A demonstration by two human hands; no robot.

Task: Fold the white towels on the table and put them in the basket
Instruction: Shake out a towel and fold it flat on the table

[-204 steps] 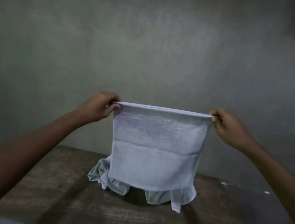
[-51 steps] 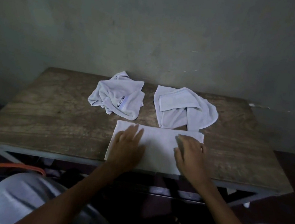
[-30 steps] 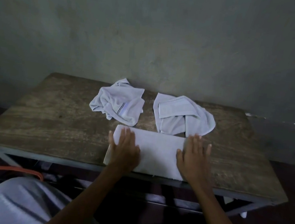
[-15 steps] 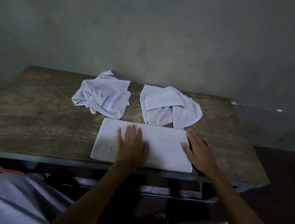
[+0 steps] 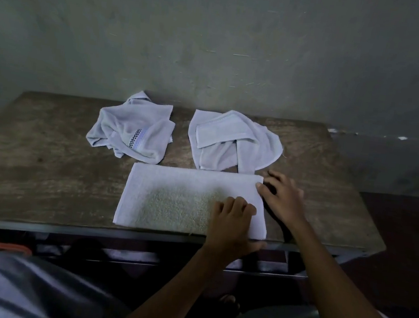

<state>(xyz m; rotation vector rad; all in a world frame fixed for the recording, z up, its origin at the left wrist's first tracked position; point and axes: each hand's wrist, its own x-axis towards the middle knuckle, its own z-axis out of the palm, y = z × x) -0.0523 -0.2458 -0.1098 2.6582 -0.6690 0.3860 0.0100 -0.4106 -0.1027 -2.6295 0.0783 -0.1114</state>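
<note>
The soft, limp folded towel (image 5: 185, 198) is best lifted by its right edge, where the left hand (image 5: 232, 223) is curled on it and the right hand (image 5: 281, 198) pinches its far corner.

The scene is seen through a single wide-angle camera worn on the head, aimed forward and steeply down from close above the near edge of the table (image 5: 44, 165). The far wall (image 5: 217, 41) is faced squarely and fills the upper half, while the person's lap and both forearms are taken in below.
</note>
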